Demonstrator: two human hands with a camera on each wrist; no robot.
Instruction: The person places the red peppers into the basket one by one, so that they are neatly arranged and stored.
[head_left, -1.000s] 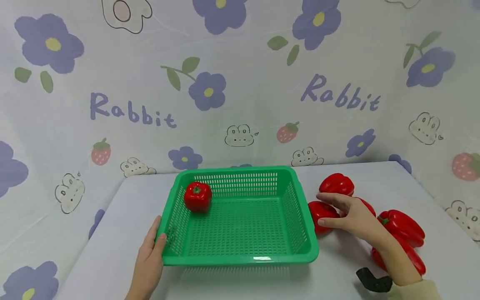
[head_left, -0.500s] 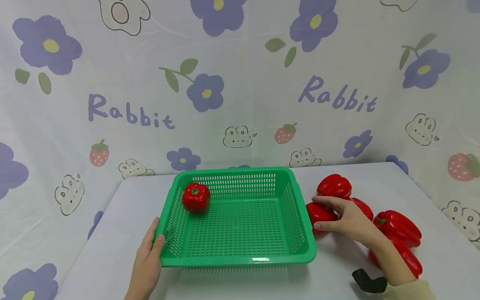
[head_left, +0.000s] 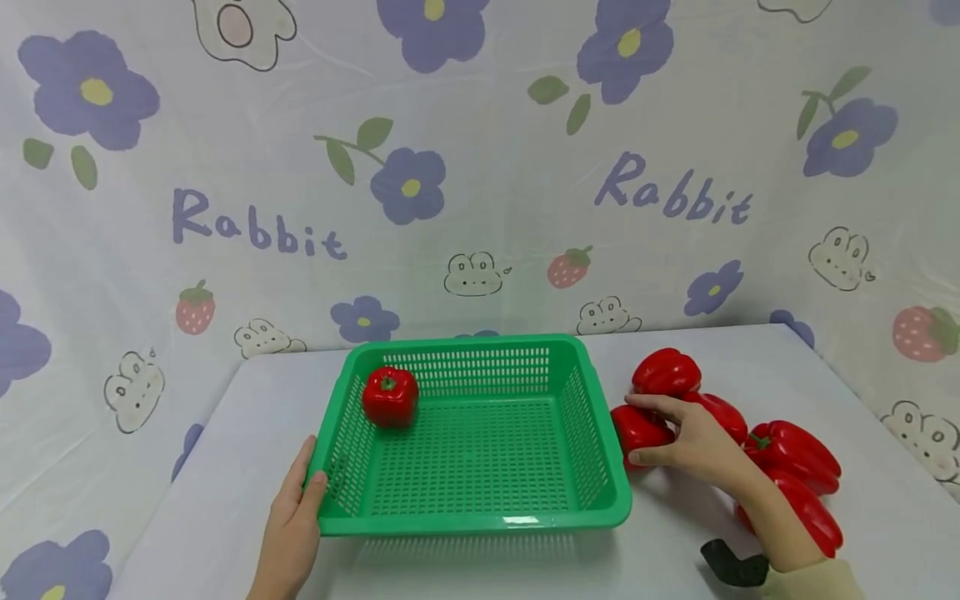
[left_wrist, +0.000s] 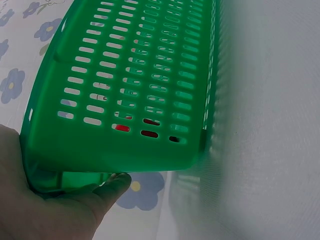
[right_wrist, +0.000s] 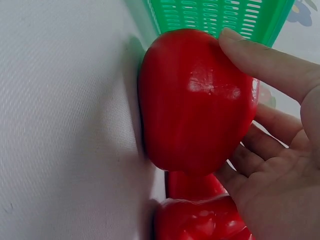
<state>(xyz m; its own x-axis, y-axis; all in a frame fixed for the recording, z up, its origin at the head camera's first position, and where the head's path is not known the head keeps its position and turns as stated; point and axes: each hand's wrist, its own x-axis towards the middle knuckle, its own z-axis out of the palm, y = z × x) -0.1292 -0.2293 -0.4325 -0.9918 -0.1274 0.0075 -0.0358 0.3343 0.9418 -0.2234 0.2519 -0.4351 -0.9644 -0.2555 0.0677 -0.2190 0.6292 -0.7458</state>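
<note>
My left hand [head_left: 288,521] grips the left rim of a green plastic basket [head_left: 472,523], thumb over the edge. In the left wrist view the slotted basket wall [left_wrist: 115,150] fills the middle. Inside the basket, at its back left, sits a red bell pepper [head_left: 391,398]. Just outside the right wall, my right hand [head_left: 693,442] holds another red bell pepper [head_left: 637,429] between thumb and fingers. The right wrist view has this glossy pepper [right_wrist: 195,100] on the table, with the thumb on its side and the fingertips partly hidden behind it.
Several more red bell peppers lie to the right: one at the back [head_left: 666,372], one behind my hand [head_left: 722,415], one farther right [head_left: 795,454] and one partly under my forearm [head_left: 810,512]. A black curved object [head_left: 731,565] lies by the right sleeve. Patterned cloth [head_left: 480,167] hangs behind the table.
My right hand has closed in on the pepper beside the basket, thumb and fingers now against it. The whole head view has shifted slightly left. My left hand stays on the rim.
</note>
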